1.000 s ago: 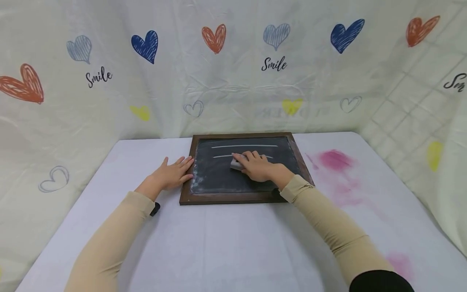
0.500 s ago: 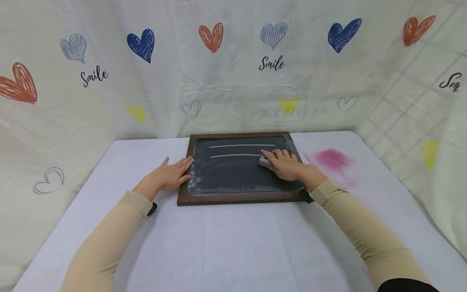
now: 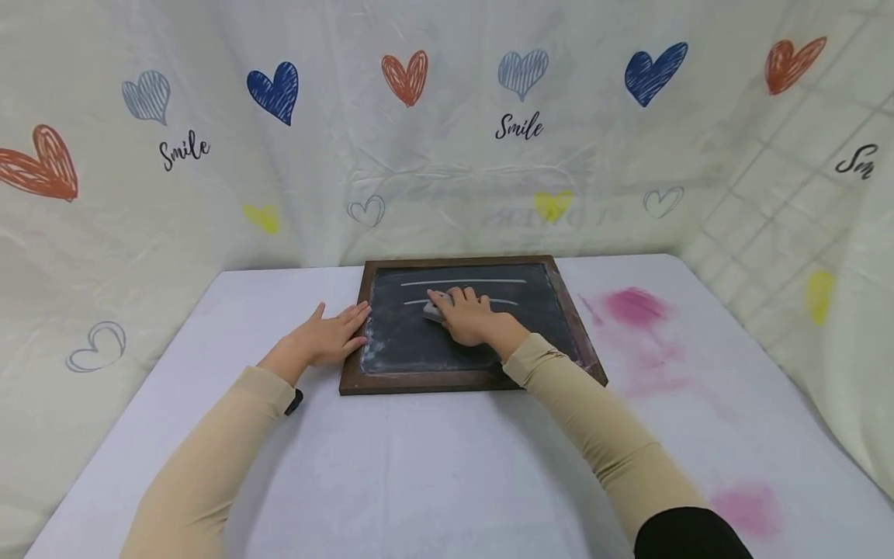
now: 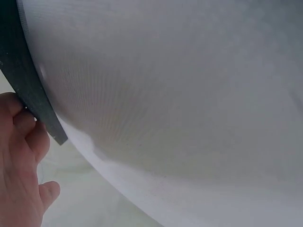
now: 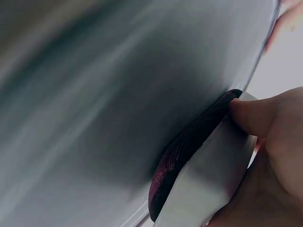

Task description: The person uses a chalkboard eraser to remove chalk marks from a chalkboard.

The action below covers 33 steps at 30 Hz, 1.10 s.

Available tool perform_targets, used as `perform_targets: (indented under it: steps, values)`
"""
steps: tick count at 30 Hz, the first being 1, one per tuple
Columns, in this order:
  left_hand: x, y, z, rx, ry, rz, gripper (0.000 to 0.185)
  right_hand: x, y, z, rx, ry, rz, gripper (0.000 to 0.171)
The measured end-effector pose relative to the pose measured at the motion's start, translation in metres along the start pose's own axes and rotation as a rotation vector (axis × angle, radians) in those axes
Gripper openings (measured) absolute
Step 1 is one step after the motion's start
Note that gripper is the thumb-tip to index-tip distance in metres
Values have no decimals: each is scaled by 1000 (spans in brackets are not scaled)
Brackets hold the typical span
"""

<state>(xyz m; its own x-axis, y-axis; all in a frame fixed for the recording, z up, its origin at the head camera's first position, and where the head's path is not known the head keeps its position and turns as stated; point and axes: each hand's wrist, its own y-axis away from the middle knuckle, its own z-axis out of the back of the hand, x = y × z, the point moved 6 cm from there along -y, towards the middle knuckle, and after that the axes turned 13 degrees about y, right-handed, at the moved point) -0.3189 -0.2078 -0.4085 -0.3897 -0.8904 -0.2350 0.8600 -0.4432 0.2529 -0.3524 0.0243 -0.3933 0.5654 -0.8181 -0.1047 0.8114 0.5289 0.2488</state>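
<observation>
A chalkboard point(image 3: 419, 345) in a brown wooden frame lies on the white-covered table, with two white chalk lines across its upper half. My right hand point(image 3: 469, 317) grips a chalkboard eraser point(image 3: 432, 312) and holds it against the board, over the lower line. In the right wrist view, the thumb presses the side of the eraser's pale body point(image 5: 208, 175), and its dark pad point(image 5: 182, 151) faces the board. My left hand point(image 3: 327, 338) rests flat at the frame's left edge, fingers spread. In the left wrist view, its fingers touch the dark frame edge point(image 4: 33, 80).
The white tablecloth point(image 3: 419, 458) has pink stains point(image 3: 635, 308) to the right of the board. Behind the table hangs a pale curtain point(image 3: 447, 171) printed with hearts and "Smile" lettering.
My right hand slid the eraser rightward along the lower line, then back left, past where it began. Both chalk lines still show. The left hand stays at the frame.
</observation>
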Motion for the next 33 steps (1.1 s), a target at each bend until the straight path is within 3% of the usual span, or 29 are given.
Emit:
perform_targets:
  steps: [6, 12, 18, 29, 33]
  values:
    - [1, -1, -1, 3, -2, 11, 69, 49, 4, 4, -36, 81, 176, 65]
    - [2, 1, -1, 0, -14, 25, 69, 52, 11, 3, -54, 83, 263, 66]
    - [2, 1, -1, -1, -2, 20, 70, 16, 13, -1, -31, 28, 245, 65]
    - [1, 3, 1, 9, -9, 20, 70, -97, 42, -16, -27, -30, 33, 65]
    - [1, 1, 0, 7, -10, 18, 70, -116, 48, -22, -14, -38, -14, 64]
